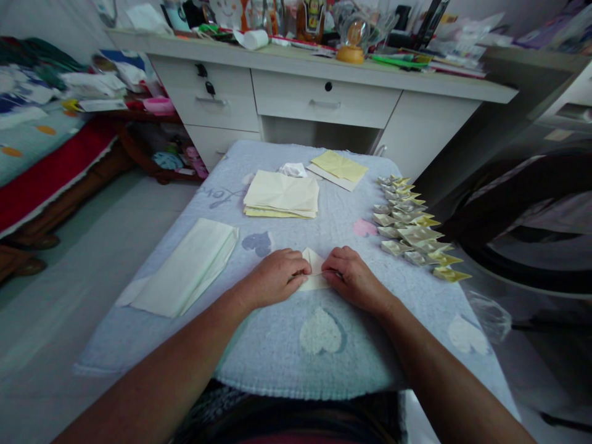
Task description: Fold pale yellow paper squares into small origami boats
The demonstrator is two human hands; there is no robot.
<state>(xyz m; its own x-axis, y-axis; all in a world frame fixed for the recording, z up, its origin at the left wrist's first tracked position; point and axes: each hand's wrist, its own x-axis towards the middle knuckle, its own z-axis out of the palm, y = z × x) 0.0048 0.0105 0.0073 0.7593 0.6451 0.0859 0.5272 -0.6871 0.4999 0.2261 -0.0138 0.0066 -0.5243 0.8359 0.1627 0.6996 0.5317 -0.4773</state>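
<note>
Between my hands, a small cream sheet of folding paper point(315, 282) lies on the cloth-covered table, its upper part folded to a point. My left hand point(279, 275) pinches its left side between thumb and fingers. On the right side, my right hand point(354, 277) grips it the same way, knuckles up. A fold line runs across the paper between the two thumbs. Beyond my hands sits a stack of creased cream and yellow sheets point(282, 192). Several folded paper boats point(407, 228) stand in rows along the table's right side.
A folded pale green-white paper or cloth bundle point(189, 268) lies at left. Toward the back are a yellow creased sheet point(339, 165) and a crumpled white tissue point(293, 169). A white desk point(324, 77) with clutter stands beyond the table, a bed point(50, 154) is at left, and a washing machine point(531, 216) at right.
</note>
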